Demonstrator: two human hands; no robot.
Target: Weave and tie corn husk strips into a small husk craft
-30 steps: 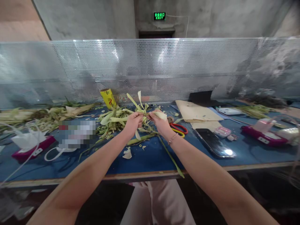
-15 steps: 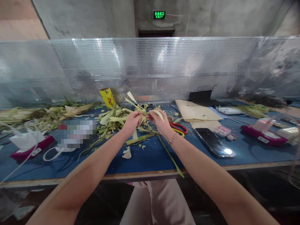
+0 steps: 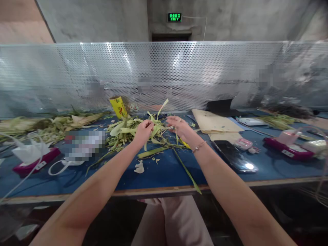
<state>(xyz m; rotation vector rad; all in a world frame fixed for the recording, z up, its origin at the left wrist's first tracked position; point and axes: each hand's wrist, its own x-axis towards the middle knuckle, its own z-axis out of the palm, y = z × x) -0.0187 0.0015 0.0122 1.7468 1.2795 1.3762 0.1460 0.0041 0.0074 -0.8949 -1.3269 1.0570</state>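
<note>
My left hand [image 3: 144, 131] is closed in a pinch on pale green leaf strips [image 3: 156, 119] above the middle of the blue table [image 3: 159, 174]. Its fingertips touch the base of the strips, and one strip sticks up toward the back. To the right, my right hand [image 3: 180, 127] has its fingers apart, palm turned toward the left hand, with nothing seen in its grip. A heap of green leaves and stems [image 3: 119, 135] lies beside and below the left hand. Yellow scissor handles [image 3: 185, 143] show partly under the right hand.
A yellow can [image 3: 118, 107] stands behind the heap. At the right are brown paper [image 3: 216, 122], a phone [image 3: 233, 155], a pink case [image 3: 243, 144] and a magenta power strip [image 3: 288, 150]. Another power strip [image 3: 33, 164] is at the left. A perforated metal screen [image 3: 174, 65] closes the back.
My right hand has opened and moved right, off the leaf strips, and now covers most of the scissors. The upright strip has swung to the right. My left hand has shifted slightly left.
</note>
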